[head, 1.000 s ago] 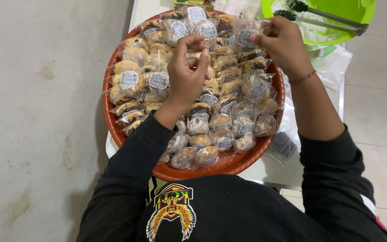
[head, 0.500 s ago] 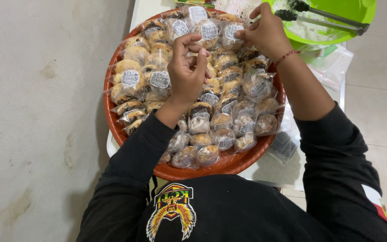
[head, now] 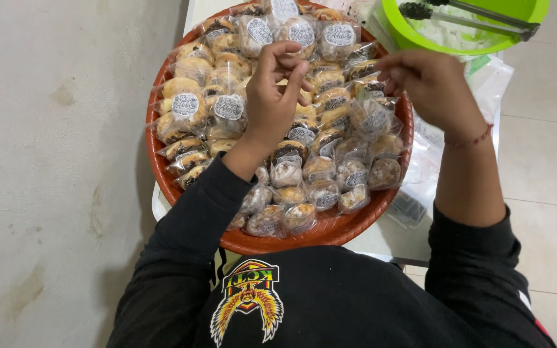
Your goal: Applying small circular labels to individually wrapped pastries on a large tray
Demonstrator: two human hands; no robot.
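- Since half a second before, your right hand (head: 430, 90) had dropped from the tray's far edge, by the green bowl, to hang over the right-hand packets; your left hand (head: 275, 96) had barely shifted.
- The white table (head: 381, 235) carried everything, its near edge showing just under the tray.
- The round orange-red tray (head: 330, 232) sat on it, heaped with small pastries sealed in clear packets (head: 320, 167), many bearing a round white sticker.
- The lime-green bowl (head: 420, 38) stood beyond the tray at your upper right, with metal tongs (head: 472, 16) lying across it.
- A pile of clear plastic bags (head: 420, 174) lay right of the tray, partly under your right forearm.
- Your left hand hovered over the tray's middle, fingers curled in and thumb pressed toward them in a narrow pinch; whether it held a packet, you could not tell.
- Your right hand was loosely closed, fingertips gathered and pointing left; nothing could be made out in its grasp, so I cannot tell.
- A thin red bracelet (head: 472, 138) circled your right wrist.
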